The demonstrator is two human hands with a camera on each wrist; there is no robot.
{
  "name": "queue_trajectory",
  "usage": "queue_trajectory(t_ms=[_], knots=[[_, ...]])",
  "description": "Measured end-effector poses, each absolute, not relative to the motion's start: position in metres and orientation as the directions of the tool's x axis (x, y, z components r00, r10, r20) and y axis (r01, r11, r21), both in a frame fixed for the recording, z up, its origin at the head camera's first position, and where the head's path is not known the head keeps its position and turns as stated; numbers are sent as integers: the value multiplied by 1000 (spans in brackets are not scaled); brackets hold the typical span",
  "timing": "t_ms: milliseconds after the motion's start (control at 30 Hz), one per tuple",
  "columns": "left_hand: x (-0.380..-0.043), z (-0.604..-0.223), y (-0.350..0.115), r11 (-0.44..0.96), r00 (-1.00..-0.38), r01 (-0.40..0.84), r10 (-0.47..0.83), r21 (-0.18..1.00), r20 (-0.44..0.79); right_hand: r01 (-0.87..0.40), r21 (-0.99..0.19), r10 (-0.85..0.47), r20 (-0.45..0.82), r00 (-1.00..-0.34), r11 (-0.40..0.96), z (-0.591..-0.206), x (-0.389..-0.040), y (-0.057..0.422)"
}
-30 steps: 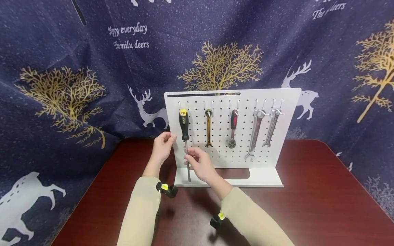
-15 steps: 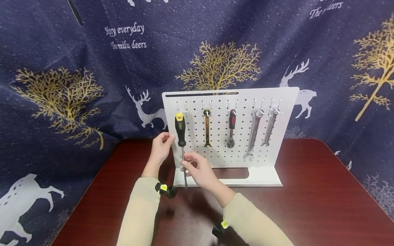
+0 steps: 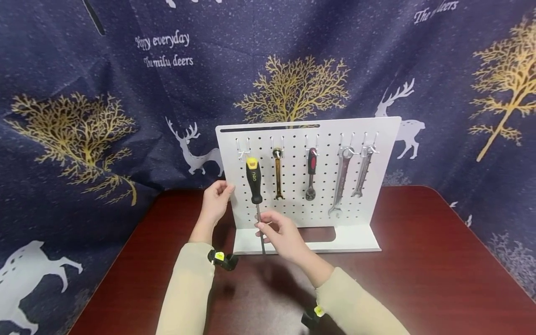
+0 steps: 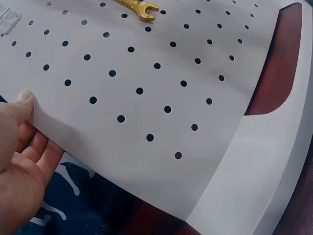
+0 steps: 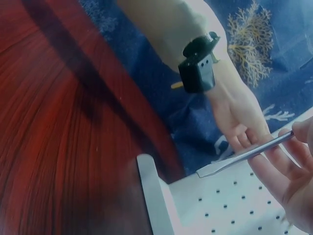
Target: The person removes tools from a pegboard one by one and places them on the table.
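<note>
My right hand (image 3: 284, 233) pinches the steel shaft of a flathead screwdriver (image 3: 254, 182), its black handle with a yellow end pointing up. The screwdriver stands in front of the white pegboard (image 3: 293, 204), just below the leftmost hook (image 3: 243, 153), which holds nothing. In the right wrist view the flat blade (image 5: 215, 169) sticks out past the fingers. My left hand (image 3: 215, 201) grips the pegboard's left edge. The left wrist view has the thumb (image 4: 25, 100) on the front face and the other fingers behind the edge.
A gold wrench (image 3: 278, 177), a ratchet (image 3: 311, 174) with a red and black handle, a large silver wrench (image 3: 341, 181) and a smaller silver wrench (image 3: 363, 172) hang on hooks. The board's base stands on a dark red table (image 3: 418, 260). Behind hangs a blue patterned cloth (image 3: 201, 93).
The screwdriver has come off the leftmost hook, moving down and then slightly right with my right hand. My left hand has stayed on the board's edge. The head view has shifted slightly.
</note>
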State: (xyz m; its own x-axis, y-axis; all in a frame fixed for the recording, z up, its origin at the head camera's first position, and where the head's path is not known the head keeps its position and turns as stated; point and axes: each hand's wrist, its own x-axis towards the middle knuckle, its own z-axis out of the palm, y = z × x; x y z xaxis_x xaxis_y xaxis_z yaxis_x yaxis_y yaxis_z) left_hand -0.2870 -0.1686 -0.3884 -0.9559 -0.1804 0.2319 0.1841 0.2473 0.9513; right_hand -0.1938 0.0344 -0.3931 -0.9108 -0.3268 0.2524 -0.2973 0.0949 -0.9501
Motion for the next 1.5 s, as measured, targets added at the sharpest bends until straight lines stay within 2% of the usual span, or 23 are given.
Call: queue_trajectory(t_ms=[200,433,800,1367,1500], knots=[[-287,-388,-170,254,-959,174,-178,951,223,-299,-946,-321,246,-915,128,-398,-193,51],[-287,-389,-170,258,-957,175,-182,950,225,-296,-949,-310,252,-917,105,-404,-188,72],[-286,-389,-172,255,-964,148,-180,955,198,-324,-924,-257,268,-929,205,-414,-184,108],[-286,-391,-170,251,-956,172,-191,953,223,-271,-925,-172,230,-958,267,-418,-181,152],[-277,-380,-167,246,-956,170,-193,954,220,-259,-921,-143,225,-964,293,-418,-178,164]])
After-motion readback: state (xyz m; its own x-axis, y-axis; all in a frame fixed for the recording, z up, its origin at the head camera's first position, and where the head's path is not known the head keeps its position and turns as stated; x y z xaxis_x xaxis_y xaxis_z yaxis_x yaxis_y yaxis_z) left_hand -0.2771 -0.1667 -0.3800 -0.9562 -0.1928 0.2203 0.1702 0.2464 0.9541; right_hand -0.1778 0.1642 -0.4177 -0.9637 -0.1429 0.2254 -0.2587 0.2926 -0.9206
